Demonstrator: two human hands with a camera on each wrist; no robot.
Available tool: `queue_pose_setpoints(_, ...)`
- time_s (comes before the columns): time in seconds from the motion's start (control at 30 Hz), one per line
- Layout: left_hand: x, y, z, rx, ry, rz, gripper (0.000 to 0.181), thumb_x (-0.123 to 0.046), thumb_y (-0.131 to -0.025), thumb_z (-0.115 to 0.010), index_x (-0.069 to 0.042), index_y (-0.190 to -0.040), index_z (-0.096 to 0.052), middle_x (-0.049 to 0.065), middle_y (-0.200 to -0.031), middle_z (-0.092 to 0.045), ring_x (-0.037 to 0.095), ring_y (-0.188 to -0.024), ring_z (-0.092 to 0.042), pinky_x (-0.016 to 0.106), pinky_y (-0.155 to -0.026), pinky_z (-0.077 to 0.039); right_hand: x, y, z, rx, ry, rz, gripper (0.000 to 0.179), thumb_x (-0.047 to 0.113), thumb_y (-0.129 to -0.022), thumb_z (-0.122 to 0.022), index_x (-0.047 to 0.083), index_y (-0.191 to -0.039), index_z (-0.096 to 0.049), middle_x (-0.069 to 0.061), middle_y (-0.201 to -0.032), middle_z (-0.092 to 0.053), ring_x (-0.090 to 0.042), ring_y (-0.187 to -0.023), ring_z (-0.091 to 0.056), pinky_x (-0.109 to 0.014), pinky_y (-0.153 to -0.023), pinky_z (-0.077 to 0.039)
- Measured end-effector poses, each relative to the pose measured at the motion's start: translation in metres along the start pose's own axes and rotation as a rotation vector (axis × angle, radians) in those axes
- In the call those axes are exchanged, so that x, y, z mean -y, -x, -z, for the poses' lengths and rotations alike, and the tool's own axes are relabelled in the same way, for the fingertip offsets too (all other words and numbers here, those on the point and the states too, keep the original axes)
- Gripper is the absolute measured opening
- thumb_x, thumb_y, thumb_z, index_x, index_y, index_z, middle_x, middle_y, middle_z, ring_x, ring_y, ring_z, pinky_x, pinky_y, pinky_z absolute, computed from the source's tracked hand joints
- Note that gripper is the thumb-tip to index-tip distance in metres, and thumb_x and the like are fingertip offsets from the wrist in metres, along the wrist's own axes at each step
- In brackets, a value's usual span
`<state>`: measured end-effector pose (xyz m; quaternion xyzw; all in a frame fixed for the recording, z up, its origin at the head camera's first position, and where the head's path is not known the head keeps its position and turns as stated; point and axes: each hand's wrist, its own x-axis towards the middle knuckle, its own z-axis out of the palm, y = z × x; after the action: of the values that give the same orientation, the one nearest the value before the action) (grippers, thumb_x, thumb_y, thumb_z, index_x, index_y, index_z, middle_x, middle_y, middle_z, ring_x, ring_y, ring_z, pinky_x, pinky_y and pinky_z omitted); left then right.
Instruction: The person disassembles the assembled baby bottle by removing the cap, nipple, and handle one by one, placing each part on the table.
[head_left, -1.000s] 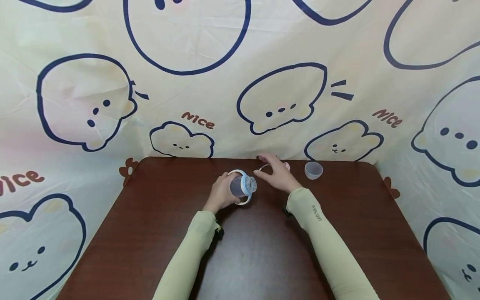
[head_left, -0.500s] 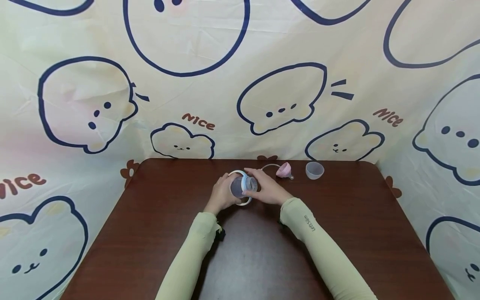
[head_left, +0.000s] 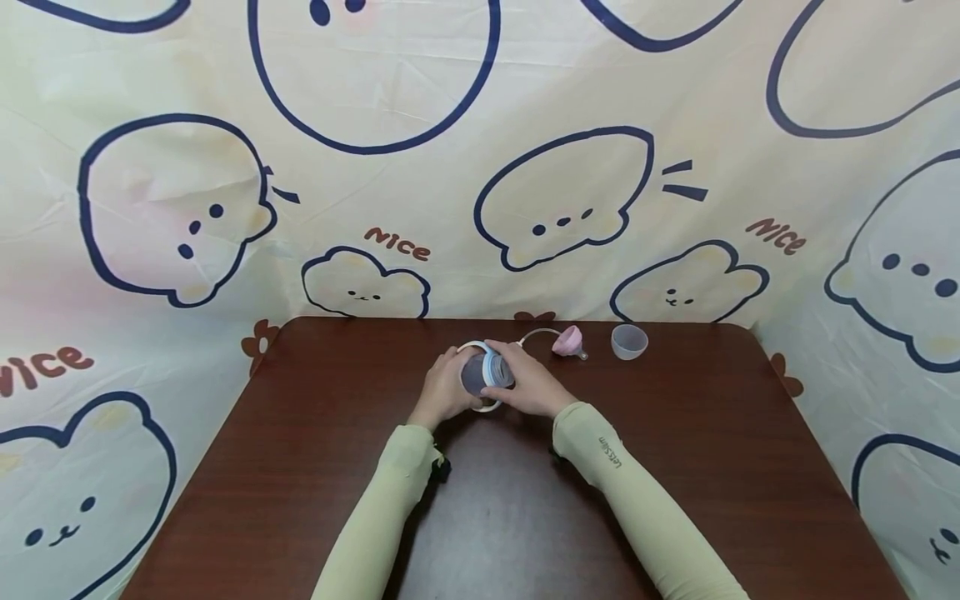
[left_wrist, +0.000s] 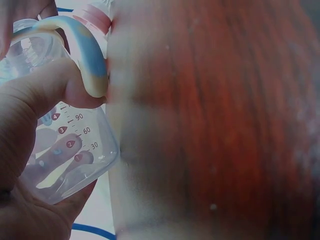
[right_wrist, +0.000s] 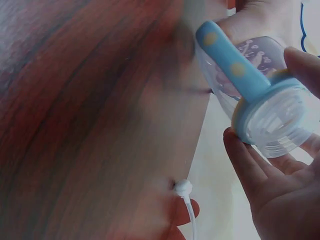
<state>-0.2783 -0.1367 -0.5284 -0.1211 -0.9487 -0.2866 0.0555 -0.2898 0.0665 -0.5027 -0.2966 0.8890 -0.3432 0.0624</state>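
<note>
A clear baby bottle (head_left: pixel 474 377) without a top is tilted above the table, its open neck toward the right. My left hand (head_left: pixel 441 387) grips its body, fingers showing through the marked wall in the left wrist view. A blue handle ring (right_wrist: pixel 235 62) with yellow dots encircles the neck. My right hand (head_left: pixel 531 379) holds that ring between thumb and fingers, the bare threaded neck (right_wrist: pixel 280 127) facing its palm. Behind the right hand lies a pink bottle top (head_left: pixel 568 341) with a thin white straw (head_left: pixel 536 332) attached.
A small translucent cup (head_left: pixel 628 341) stands at the table's back edge, right of the pink top. The brown table (head_left: pixel 480 517) reaches back to a printed cloth wall (head_left: pixel 450 192), which also rises on both sides.
My right hand has moved left and down from beside the pink top and straw to the bottle's neck, where it has taken hold of the ring. The left hand stays on the bottle.
</note>
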Motion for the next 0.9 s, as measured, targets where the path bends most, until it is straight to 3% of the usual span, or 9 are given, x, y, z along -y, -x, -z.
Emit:
queue_pose_setpoints(0.3,0.000,0.002,0.000,0.010,0.005,0.000,0.083,-0.019,-0.062,-0.099,-0.018,-0.136,-0.062,0.014,-0.127,-0.061,0.035,-0.113,-0.058,0.057,-0.094,-0.052,0.000,0.002,0.000,0.001,0.015,-0.003,0.084,0.039,-0.092,-0.079,0.017,-0.160,-0.034,-0.008,-0.159,-0.045,-0.036,-0.154,-0.033,-0.052,-0.121,-0.035)
queue_pose_setpoints(0.57,0.001,0.000,-0.001,-0.008,0.012,-0.009,0.084,-0.018,-0.060,-0.099,-0.019,-0.136,-0.063,0.015,-0.129,-0.061,0.036,-0.114,-0.059,0.059,-0.094,-0.051,0.001,0.001,0.003,-0.003,0.034,0.016,0.083,0.039,-0.092,-0.078,0.018,-0.160,-0.035,-0.008,-0.152,-0.050,-0.029,-0.135,-0.053,-0.047,-0.112,-0.045)
queue_pose_setpoints(0.7,0.001,-0.001,-0.001,-0.004,0.015,-0.015,0.086,-0.019,-0.060,-0.100,-0.018,-0.137,-0.062,0.013,-0.126,-0.061,0.034,-0.113,-0.058,0.058,-0.094,-0.052,0.002,0.002,0.006,-0.006,0.037,0.007,0.083,0.038,-0.091,-0.079,0.019,-0.160,-0.036,-0.009,-0.153,-0.049,-0.032,-0.139,-0.051,-0.050,-0.112,-0.045)
queue_pose_setpoints(0.9,0.000,-0.001,0.000,-0.017,0.036,-0.009,0.086,-0.015,-0.057,-0.101,-0.016,-0.134,-0.063,0.011,-0.119,-0.062,0.032,-0.108,-0.059,0.056,-0.094,-0.052,0.002,0.004,0.013,-0.029,0.020,0.005,0.084,0.035,-0.088,-0.083,0.021,-0.159,-0.038,-0.007,-0.149,-0.052,-0.026,-0.131,-0.055,-0.049,-0.111,-0.046)
